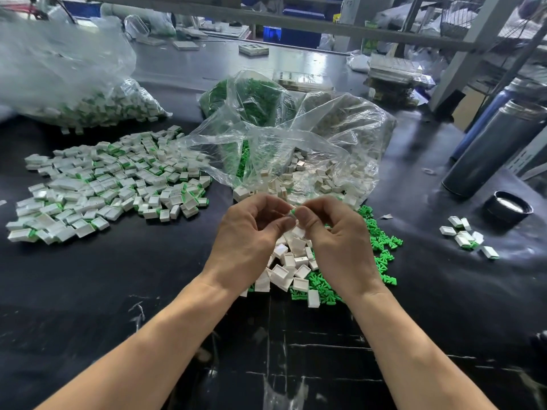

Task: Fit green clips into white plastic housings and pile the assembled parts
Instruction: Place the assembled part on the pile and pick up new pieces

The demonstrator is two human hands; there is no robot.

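Hands: left hand [251,232] and right hand [334,235] are both pinching one green clip [293,212] between fingertips.
Loose parts: white housings [288,261] are lying beneath them on the counter [118,291].
Assembled pile [109,184]: sitting to the left.

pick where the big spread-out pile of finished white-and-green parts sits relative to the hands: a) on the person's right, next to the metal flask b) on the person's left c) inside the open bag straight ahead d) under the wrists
b: the pile of assembled parts lies on the black table to the left of the left hand and right hand, which hold a part together.
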